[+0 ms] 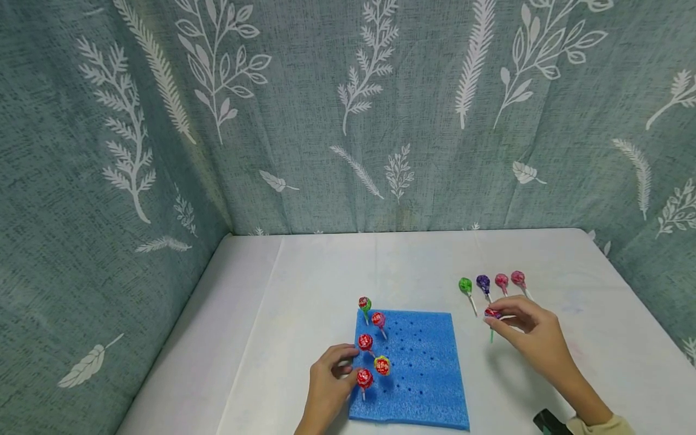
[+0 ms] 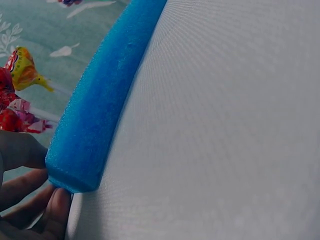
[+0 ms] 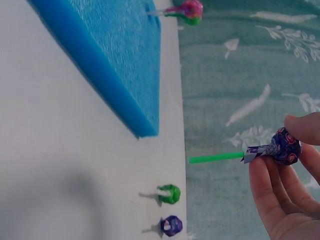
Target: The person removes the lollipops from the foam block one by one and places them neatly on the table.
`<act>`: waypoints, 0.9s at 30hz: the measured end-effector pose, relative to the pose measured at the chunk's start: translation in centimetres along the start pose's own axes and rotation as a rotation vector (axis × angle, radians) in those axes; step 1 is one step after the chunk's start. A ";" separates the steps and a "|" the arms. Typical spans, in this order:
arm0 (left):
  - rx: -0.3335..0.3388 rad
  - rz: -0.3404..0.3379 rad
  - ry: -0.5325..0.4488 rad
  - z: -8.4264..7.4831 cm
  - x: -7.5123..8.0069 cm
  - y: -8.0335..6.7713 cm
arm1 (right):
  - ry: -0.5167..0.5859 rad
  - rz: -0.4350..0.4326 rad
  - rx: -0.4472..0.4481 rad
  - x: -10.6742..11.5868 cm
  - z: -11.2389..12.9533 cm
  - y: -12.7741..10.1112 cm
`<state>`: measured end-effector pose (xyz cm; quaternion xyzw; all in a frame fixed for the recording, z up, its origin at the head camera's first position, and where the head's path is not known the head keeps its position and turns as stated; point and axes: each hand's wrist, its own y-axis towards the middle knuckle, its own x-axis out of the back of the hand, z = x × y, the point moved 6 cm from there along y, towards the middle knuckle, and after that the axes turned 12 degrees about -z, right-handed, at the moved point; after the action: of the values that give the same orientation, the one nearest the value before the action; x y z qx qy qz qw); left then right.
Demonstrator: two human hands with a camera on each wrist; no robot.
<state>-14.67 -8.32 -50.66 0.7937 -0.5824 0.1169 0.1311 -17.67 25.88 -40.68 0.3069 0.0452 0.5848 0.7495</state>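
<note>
A blue foam pad (image 1: 418,374) with rows of holes lies on the white table (image 1: 283,314). Several wrapped lollipops stand along its left side, the nearest a red one (image 1: 365,379). My left hand (image 1: 350,365) grips the pad's near left corner, thumb on top and fingers (image 2: 55,210) at the edge of the pad (image 2: 95,115). My right hand (image 1: 496,315) hovers right of the pad and pinches a purple-wrapped lollipop (image 3: 285,146) by its head, its green stick (image 3: 217,158) pointing toward the pad (image 3: 115,55).
Several loose lollipops lie in a row behind my right hand: green (image 1: 465,285), purple (image 1: 483,281) and two pink (image 1: 509,280). A leaf-patterned curtain (image 1: 348,121) closes off the back and both sides. A dark object (image 1: 549,421) sits at the bottom right by my sleeve.
</note>
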 end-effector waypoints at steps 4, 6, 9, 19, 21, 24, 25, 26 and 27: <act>0.002 0.000 -0.006 0.0 0.0 -0.1 | -0.031 -0.025 -0.010 0.7 -0.6 0.4; 0.004 0.001 -0.009 0.1 0.0 -0.1 | -0.050 -0.038 -0.012 1.0 -1.0 0.5; 0.005 -0.001 -0.007 0.1 0.0 0.0 | -0.069 -0.053 -0.023 1.4 -1.5 0.7; 0.010 -0.001 0.003 -0.1 0.0 0.0 | -0.096 -0.088 -0.046 2.6 -2.7 1.6; 0.012 -0.001 0.004 -0.1 0.0 0.0 | -0.112 -0.093 -0.048 2.9 -2.9 1.8; 0.015 -0.002 0.002 -0.1 0.0 0.0 | -0.146 -0.095 -0.055 3.2 -3.2 2.1; 0.015 -0.002 0.001 -0.1 0.0 0.0 | -0.159 -0.096 -0.057 3.3 -3.3 2.2; 0.015 -0.001 0.000 -0.1 0.0 0.0 | -0.168 -0.098 -0.058 3.3 -3.4 2.2; 0.014 -0.001 -0.005 -0.1 0.0 0.0 | -0.172 -0.099 -0.058 3.4 -3.4 2.3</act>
<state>-14.67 -8.31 -50.59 0.7952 -0.5814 0.1190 0.1243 -20.06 30.67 -41.28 0.3315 -0.0212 0.5198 0.7871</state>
